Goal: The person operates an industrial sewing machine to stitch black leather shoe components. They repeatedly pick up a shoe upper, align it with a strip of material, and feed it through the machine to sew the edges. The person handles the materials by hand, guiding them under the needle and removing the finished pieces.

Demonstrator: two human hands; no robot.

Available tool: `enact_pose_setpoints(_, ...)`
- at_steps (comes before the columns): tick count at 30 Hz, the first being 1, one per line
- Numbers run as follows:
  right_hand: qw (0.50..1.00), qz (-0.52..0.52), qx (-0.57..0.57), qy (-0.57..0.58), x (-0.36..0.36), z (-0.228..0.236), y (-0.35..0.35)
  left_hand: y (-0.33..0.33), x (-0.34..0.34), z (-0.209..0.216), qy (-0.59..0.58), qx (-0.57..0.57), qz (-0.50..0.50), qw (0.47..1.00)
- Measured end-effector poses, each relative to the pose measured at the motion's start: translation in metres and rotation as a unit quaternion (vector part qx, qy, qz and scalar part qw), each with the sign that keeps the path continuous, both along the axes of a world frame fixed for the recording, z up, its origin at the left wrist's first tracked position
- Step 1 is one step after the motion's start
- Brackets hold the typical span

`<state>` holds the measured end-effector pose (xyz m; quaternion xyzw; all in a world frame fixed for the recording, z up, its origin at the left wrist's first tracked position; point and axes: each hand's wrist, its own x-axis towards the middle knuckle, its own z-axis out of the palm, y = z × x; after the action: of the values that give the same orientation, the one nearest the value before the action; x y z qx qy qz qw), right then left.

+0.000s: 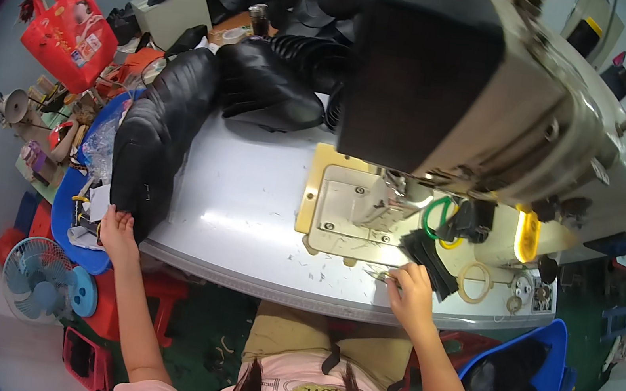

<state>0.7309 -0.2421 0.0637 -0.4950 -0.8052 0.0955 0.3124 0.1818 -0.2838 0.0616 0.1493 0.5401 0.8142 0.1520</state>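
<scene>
A long overlapping row of black leather pieces [159, 126] lies along the left side of the white sewing table [238, 185]. My left hand [118, 232] is at its near end, fingers closed on the edge of the lowest piece. Close to the table's front edge, my right hand [411, 296] pinches what look like small thread snips [378, 274], mostly hidden by the fingers. Just beyond that hand is a fan of narrow black strips [429, 264]. The sewing machine [495, 93] stands over its pale needle plate [339, 207].
More black leather pieces [268, 85] are heaped at the back. A blue bin [66, 217] stands left of the table, and another blue bin [557, 366] with black material stands at the right. A fan [37, 281] is at lower left. Thread scraps litter the tabletop.
</scene>
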Motion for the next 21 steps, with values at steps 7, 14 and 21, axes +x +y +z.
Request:
enact_pose_setpoints(7,0.996,-0.025,-0.056,0.066,-0.007,-0.026,0.003,0.021,-0.041,-0.005,-0.224,0.032,-0.102,0.969)
enact_pose_setpoints(14,0.977,-0.045,-0.042,0.206,0.026,0.001,0.005,-0.004,-0.03,0.016,-0.266,0.049,-0.172,0.947)
enact_pose_setpoints(21,0.971,-0.225,-0.052,0.066,0.096,0.001,0.019,-0.052,0.018,0.046,-0.225,0.061,-0.171,0.957)
